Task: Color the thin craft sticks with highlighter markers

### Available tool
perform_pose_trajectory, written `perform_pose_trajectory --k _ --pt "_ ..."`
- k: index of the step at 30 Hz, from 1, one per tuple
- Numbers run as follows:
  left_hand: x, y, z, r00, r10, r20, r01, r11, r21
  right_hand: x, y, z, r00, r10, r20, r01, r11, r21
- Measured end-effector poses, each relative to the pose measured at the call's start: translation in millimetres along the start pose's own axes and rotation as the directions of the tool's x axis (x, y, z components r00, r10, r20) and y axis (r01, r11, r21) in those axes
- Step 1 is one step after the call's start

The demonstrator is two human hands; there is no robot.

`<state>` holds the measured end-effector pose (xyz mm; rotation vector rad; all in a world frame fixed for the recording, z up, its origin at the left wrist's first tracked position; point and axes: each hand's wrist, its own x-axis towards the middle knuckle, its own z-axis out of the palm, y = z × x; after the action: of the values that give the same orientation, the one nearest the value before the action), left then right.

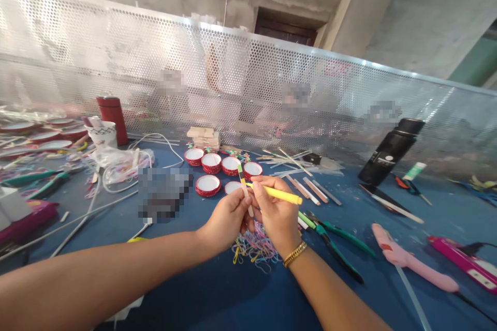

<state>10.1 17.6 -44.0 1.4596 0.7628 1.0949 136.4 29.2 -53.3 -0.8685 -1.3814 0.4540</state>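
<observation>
Pinched between the fingers of my left hand is a flat wooden craft stick, held upright, its upper end coloured in green, yellow and dark bands. My right hand is closed round a yellow marker pen, whose tip meets the stick near the coloured bands. Beyond my hands stand several small round red drums with white tops. A tangle of pastel cords lies on the table beneath my hands. Just right of my right hand rest green-handled pliers.
A pink glue gun and a magenta power strip lie at right. Behind them leans a black bottle. Left are a red thermos, a white cup and cables. A perforated metal divider runs along the back.
</observation>
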Motion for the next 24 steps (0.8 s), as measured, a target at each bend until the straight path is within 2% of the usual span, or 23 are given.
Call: perform_pose_trajectory --k 4,12,18,24 --pt "-0.5 1.3 0.9 1.0 -0.002 0.012 0.002 0.999 -0.038 0.1 -1.8 0.7 0.999 0.041 -0.016 -0.04 0.997 0.063" --pt "0.5 -2.2 -0.1 1.0 0.012 -0.002 -0.013 1.0 -0.012 0.0 -2.4 0.9 1.0 -0.004 -0.006 0.004 1.0 -0.012" --pt "0.1 0.3 0.3 1.0 -0.002 0.012 0.003 0.999 -0.037 0.3 -3.2 1.2 0.998 0.063 -0.005 -0.062 0.995 0.073" --pt "-0.4 0.1 0.7 1.0 0.01 -0.001 -0.01 0.999 -0.041 0.3 -4.6 0.3 1.0 0.024 -0.011 -0.024 1.0 0.013"
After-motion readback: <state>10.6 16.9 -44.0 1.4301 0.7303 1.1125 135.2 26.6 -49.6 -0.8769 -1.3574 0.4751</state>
